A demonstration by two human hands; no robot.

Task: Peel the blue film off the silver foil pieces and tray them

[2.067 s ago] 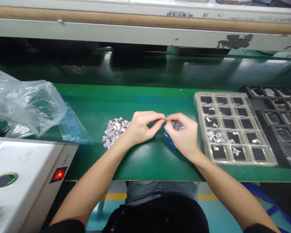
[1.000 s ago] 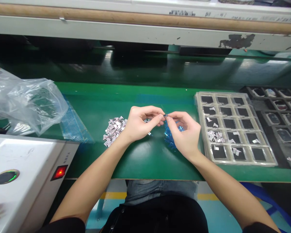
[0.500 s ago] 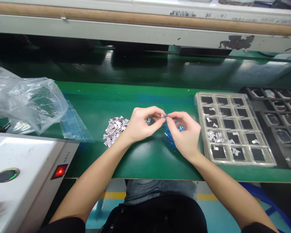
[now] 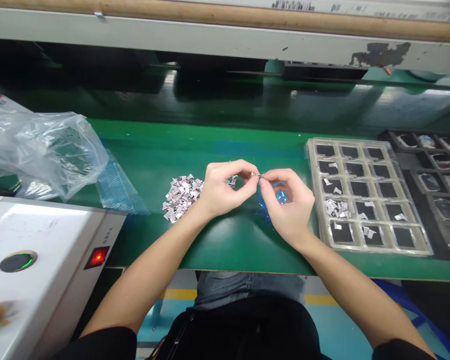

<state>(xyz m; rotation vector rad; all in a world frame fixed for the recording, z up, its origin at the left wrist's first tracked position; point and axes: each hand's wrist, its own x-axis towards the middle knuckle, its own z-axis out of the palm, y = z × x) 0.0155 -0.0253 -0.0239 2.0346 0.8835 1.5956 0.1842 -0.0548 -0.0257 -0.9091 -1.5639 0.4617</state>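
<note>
My left hand (image 4: 230, 187) and my right hand (image 4: 288, 200) meet over the green table, fingertips almost touching. Thumb and forefinger of each are pinched on one small flat part (image 4: 257, 175), thin and dark with a pale end; its exact kind is too small to make out. Left of my left hand lies a heap of small white-and-grey tabbed pieces (image 4: 182, 196), a few of them showing behind its fingers. Beneath my right hand is a pile of shiny blue film pieces (image 4: 264, 212), partly covered by the hand.
A clear tray (image 4: 354, 237) with dark compartments and scattered white pieces sits to the right, beside black trays (image 4: 412, 187). At left are a plastic bag (image 4: 60, 155), a blue mesh sheet (image 4: 120, 185) and a white machine (image 4: 60, 240) with a lit red switch. A pale beam (image 4: 210, 40) crosses the back.
The camera view has shifted slightly. Both hands stay pinched together on the small part, which now appears more edge-on, with the fingertips a little turned.
</note>
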